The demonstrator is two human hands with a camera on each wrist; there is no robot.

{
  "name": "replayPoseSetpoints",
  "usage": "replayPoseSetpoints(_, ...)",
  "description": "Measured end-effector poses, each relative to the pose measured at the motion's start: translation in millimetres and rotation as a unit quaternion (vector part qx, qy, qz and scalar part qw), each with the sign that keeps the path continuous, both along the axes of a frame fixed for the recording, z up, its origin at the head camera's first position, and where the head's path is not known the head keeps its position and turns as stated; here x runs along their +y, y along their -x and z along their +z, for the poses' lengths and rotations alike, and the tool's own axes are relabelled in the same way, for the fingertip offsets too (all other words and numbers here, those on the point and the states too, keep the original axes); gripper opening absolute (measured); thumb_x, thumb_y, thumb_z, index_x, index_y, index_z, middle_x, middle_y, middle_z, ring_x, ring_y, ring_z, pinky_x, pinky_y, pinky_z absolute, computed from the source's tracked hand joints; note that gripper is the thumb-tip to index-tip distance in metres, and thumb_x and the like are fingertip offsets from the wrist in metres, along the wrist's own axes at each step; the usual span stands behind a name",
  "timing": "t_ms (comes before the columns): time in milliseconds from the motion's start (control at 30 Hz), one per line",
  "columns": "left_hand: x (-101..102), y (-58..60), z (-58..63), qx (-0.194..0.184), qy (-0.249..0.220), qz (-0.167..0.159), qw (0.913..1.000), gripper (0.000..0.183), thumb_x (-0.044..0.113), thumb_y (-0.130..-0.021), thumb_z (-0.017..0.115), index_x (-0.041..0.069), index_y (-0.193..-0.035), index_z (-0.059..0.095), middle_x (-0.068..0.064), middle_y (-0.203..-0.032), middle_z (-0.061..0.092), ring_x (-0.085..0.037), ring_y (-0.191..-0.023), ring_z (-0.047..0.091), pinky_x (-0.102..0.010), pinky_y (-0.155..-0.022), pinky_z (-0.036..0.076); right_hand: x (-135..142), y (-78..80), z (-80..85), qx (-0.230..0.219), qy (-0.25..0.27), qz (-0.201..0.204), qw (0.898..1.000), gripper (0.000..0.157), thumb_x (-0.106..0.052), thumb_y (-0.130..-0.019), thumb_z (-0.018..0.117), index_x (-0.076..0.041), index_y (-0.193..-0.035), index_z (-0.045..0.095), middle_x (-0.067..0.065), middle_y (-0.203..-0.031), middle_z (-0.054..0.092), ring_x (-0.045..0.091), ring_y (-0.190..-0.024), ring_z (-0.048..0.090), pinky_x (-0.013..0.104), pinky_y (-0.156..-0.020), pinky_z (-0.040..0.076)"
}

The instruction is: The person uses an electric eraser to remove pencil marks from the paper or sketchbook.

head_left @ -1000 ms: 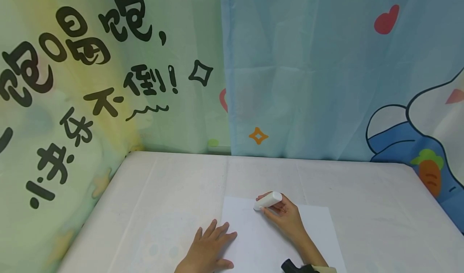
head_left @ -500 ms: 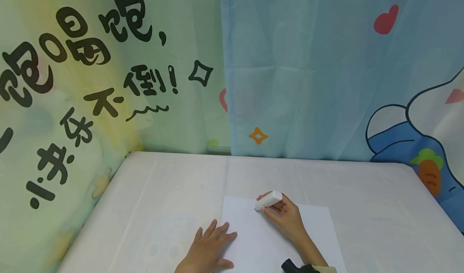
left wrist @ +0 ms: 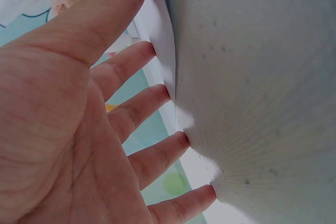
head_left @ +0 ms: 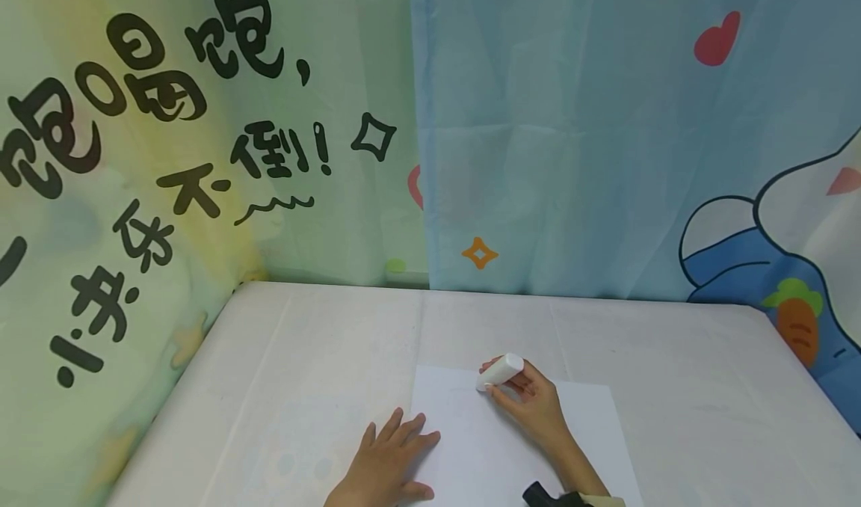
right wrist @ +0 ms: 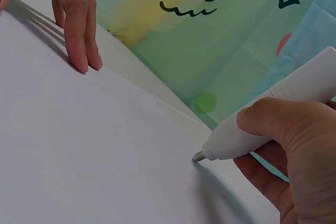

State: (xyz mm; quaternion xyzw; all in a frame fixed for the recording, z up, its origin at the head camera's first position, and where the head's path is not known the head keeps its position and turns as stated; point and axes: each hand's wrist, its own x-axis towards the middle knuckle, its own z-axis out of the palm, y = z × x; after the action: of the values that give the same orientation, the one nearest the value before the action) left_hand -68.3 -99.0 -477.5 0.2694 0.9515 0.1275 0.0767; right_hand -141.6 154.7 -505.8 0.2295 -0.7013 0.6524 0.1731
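Observation:
A thick white correction pen (head_left: 501, 369) with a narrow metal tip is pinched between the thumb and fingers of my right hand (head_left: 534, 404). In the right wrist view the pen (right wrist: 252, 124) slants, its tip touching the white paper (right wrist: 115, 145) near the far edge. No clear mark shows at the tip. My left hand (head_left: 383, 458) rests with spread fingers at the left edge of the paper (head_left: 471, 447). Seen by the left wrist camera, fingertips (left wrist: 176, 141) of that hand press on the surface, some by the paper's edge.
A white cloth (head_left: 323, 342) covers the table under the paper. Behind it hang a green curtain (head_left: 336, 230) with black characters and a blue curtain (head_left: 572, 193). A black strap-like piece (head_left: 553, 496) sits at my right wrist.
The correction pen and my right fingers have shifted slightly to the right along the paper's far edge. My left hand has stayed in place.

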Motion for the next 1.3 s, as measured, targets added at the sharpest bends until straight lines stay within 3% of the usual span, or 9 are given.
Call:
replayPoseSetpoints(267, 3.3, -1.0, 8.8, 0.003, 0.031, 0.006, 0.9995, 0.070, 0.056, -0.079, 0.067, 0.021, -0.138, 0.052, -0.005, -0.147, 0.048, -0.038, -0.137, 0.041, -0.064, -0.098, 0.042, -0.4, -0.8, 1.2, 0.002, -0.002, -0.003, 1.000, 0.046, 0.025, -0.071, 0.069, 0.015, -0.114, 0.056, 0.023, -0.103, 0.068, 0.001, -0.097, 0.066, 0.016, -0.086, 0.051)
replayPoseSetpoints(533, 2.9, -1.6, 7.9, 0.019, 0.035, -0.002, 0.9992, 0.070, 0.059, -0.080, 0.064, 0.021, -0.138, 0.052, -0.006, -0.146, 0.049, -0.038, -0.135, 0.043, -0.063, -0.096, 0.044, 0.3, -0.1, -0.2, -0.005, 0.001, 0.006, 1.000, 0.042, 0.024, -0.072, 0.070, 0.014, -0.111, 0.057, 0.022, -0.103, 0.068, 0.003, -0.098, 0.067, 0.017, -0.086, 0.052)
replayPoseSetpoints(1300, 3.2, -2.3, 8.6, 0.013, 0.031, -0.002, 0.9994, 0.070, 0.058, -0.081, 0.064, 0.021, -0.139, 0.052, -0.006, -0.147, 0.048, -0.038, -0.136, 0.042, -0.064, -0.097, 0.043, 0.5, -1.2, 1.0, -0.011, -0.019, 0.011, 1.000, 0.038, 0.019, -0.076, 0.071, 0.012, -0.111, 0.057, 0.031, -0.103, 0.065, 0.003, -0.101, 0.066, 0.018, -0.086, 0.053)
